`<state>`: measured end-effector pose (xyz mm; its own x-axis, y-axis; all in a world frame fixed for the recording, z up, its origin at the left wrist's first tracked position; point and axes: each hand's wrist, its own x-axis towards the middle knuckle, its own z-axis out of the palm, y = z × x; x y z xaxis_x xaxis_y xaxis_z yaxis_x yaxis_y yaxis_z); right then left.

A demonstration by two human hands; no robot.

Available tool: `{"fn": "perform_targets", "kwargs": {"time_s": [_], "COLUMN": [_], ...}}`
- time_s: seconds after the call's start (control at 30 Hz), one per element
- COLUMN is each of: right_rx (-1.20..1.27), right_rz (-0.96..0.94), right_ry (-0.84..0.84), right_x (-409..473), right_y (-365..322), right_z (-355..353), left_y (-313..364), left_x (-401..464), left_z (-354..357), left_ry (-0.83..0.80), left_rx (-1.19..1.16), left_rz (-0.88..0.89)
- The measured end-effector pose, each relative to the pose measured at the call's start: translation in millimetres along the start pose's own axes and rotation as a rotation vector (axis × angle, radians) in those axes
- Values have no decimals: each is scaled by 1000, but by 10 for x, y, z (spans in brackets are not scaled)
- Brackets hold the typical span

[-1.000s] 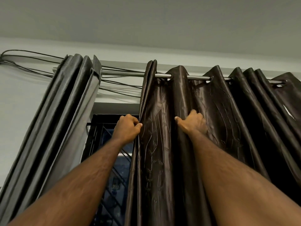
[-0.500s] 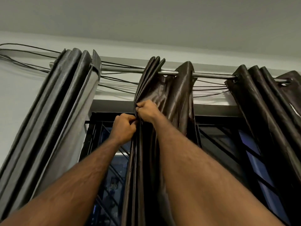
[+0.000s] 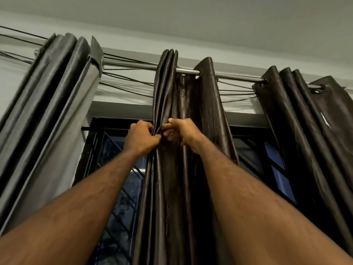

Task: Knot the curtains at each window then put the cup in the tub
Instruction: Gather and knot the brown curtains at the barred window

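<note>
I have both hands raised at the middle curtain, hanging from the rod. Left hand pinches its bunched folds; right hand fingers curl, gripping the same folds.

You saw a dark brown curtain with a thin, vine-like pattern in the shiny cloth. The left curtain was grey and plain. The rod was silver, the window frame black, the glass deep blue.
</note>
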<state>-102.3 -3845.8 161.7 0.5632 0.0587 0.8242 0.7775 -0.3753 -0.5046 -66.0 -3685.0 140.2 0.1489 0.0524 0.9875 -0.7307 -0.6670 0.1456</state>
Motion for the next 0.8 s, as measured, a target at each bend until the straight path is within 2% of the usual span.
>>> {"fn": "perform_targets", "kwargs": {"time_s": [0.07, 0.13, 0.17, 0.2, 0.3, 0.37, 0.43, 0.5, 0.53, 0.67, 0.73, 0.8], "right_rx": [-458, -821, -891, -914, -838, -772, -739, -621, -546, -450, -537, -580], "right_rz": [-165, -237, -205, -127, 95, 93, 63, 108, 107, -231, -305, -329], "right_ry": [365, 746, 842, 870, 704, 614, 688, 862, 868, 280, 170, 178], "right_x": [-25, -75, -93, -103, -110, -156, -216, -210, -163, 134, 215, 243], "right_y": [90, 168, 218, 273, 443, 507, 543, 485, 390, -134, -283, -206], "right_z": [-218, -450, -579, -702, -978, -1035, -986, -773, -569, 459, 629, 587], "left_y": [22, 43, 44, 39, 8, -10, -42, -81, -87, -112, -141, -158], "left_x": [-24, -41, -42, -42, -57, -80, -75, -64, -61, -60, -83, -99], "left_z": [48, 79, 87, 89, 77, 55, 13, -30, -45, -23, -20, -17], "left_ry": [14, 2, -10, -20, -32, -33, -31, -40, -45, 7, 47, 31], "left_rx": [1, -31, -38, -35, -36, -44, -46, -45, -38, -67, -120, -130], "left_rz": [-7, 5, 13, 18, 32, 39, 48, 53, 56, 57, 34, 48]}}
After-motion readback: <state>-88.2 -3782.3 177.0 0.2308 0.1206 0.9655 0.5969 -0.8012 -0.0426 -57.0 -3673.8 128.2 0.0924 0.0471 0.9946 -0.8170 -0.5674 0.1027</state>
